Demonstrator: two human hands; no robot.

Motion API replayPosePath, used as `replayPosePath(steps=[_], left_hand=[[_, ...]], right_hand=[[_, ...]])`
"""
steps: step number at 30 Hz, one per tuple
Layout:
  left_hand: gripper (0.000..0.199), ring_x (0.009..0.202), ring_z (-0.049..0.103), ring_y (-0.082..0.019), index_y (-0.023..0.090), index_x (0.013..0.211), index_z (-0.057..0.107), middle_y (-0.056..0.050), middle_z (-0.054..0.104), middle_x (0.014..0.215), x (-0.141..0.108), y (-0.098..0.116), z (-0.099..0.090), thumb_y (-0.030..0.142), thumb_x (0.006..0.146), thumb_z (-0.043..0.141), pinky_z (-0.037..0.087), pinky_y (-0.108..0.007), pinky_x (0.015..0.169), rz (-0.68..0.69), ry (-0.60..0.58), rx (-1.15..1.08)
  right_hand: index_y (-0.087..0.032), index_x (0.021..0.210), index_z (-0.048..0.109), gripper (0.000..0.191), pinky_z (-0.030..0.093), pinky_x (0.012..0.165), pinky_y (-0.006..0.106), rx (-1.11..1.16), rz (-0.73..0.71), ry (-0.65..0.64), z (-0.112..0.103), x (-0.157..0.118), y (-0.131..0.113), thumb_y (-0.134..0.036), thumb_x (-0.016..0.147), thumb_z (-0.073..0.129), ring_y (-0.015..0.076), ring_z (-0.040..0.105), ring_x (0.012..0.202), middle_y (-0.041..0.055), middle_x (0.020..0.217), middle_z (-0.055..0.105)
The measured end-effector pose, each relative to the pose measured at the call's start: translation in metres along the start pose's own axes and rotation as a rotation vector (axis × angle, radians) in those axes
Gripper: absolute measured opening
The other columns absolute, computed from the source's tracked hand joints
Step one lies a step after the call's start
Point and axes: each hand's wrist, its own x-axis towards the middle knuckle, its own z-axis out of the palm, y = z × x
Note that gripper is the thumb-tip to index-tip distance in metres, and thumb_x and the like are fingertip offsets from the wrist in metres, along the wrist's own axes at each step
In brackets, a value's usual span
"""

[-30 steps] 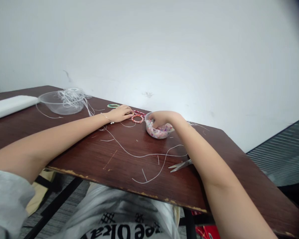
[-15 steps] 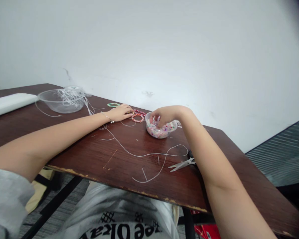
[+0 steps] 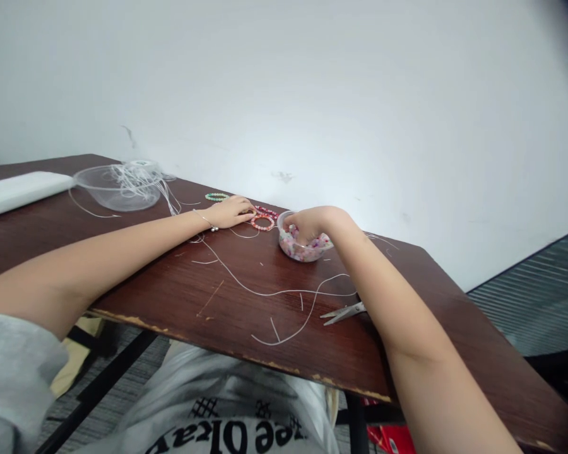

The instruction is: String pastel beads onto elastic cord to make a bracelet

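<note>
My right hand [image 3: 308, 223] reaches down into a clear plastic bowl [image 3: 297, 255] of small mixed-colour beads [image 3: 293, 233]. Its fingers look apart, and their tips are hidden among the beads. To the left, my left hand [image 3: 234, 212] lies on the table with its fingers stretched out, beside several beaded bracelets. An orange-red bracelet [image 3: 262, 222] touches or nearly touches its fingertips. Behind that one is a dark pink bracelet [image 3: 267, 212], and a green bracelet [image 3: 216, 197] lies beyond the hand.
A long white cord [image 3: 246, 291] loops over the brown table [image 3: 180, 290], with short cord scraps around. Open scissors [image 3: 343, 313] lie partly behind my right forearm. On the left stand a clear bowl [image 3: 118, 205] with tangled white cord and a white case [image 3: 26, 191].
My right hand has sunk deeper into the bead bowl, its wrist lower and slightly left. My left hand stays in place. The right forearm now covers the scissors' handles.
</note>
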Motion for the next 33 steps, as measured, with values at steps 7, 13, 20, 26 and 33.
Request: replayPosePath(steps=[7,13,20,26,33], left_hand=[[0.045,0.110,0.049,-0.023,0.017,0.112,0.060,-0.010,0.059,0.114,0.000,0.001,-0.001,0.046,0.093,0.032,0.034,-0.036,0.098,0.029,0.012,0.005],[0.045,0.110,0.049,-0.023,0.016,0.113,0.059,-0.011,0.058,0.115,0.000,0.001,-0.001,0.045,0.093,0.032,0.034,-0.037,0.099,0.027,0.013,0.004],[0.044,0.108,0.049,-0.023,0.018,0.112,0.059,-0.010,0.059,0.112,0.000,0.001,-0.002,0.046,0.093,0.032,0.035,-0.038,0.098,0.034,0.014,0.007],[0.046,0.108,0.049,-0.024,0.016,0.114,0.059,-0.011,0.058,0.112,0.000,-0.001,-0.001,0.047,0.093,0.031,0.035,-0.038,0.098,0.041,0.015,0.001],[0.046,0.109,0.049,-0.023,0.018,0.113,0.059,-0.011,0.058,0.113,0.000,-0.003,0.000,0.048,0.093,0.030,0.035,-0.038,0.098,0.033,0.014,0.013]], right_hand=[[-0.018,0.118,0.053,0.056,0.044,0.059,0.028,0.004,-0.003,0.036,0.004,0.003,-0.005,-0.021,0.063,0.063,0.0230,0.059,0.084,0.0095,0.108,0.060],[-0.013,0.116,0.056,0.056,0.044,0.062,0.030,-0.047,0.025,0.102,0.007,0.009,-0.011,-0.005,0.060,0.055,0.0250,0.059,0.087,0.0137,0.110,0.061],[-0.007,0.118,0.057,0.058,0.043,0.062,0.031,-0.048,0.030,0.123,0.011,0.020,-0.002,-0.006,0.059,0.054,0.0256,0.059,0.085,0.0168,0.106,0.063],[-0.013,0.118,0.056,0.055,0.041,0.059,0.029,0.018,-0.028,0.115,0.010,0.018,0.008,-0.018,0.064,0.060,0.0225,0.059,0.081,0.0109,0.099,0.064],[-0.016,0.111,0.059,0.049,0.040,0.055,0.027,0.113,-0.073,0.092,0.010,0.023,0.021,-0.027,0.064,0.061,0.0206,0.058,0.079,0.0069,0.093,0.063]])
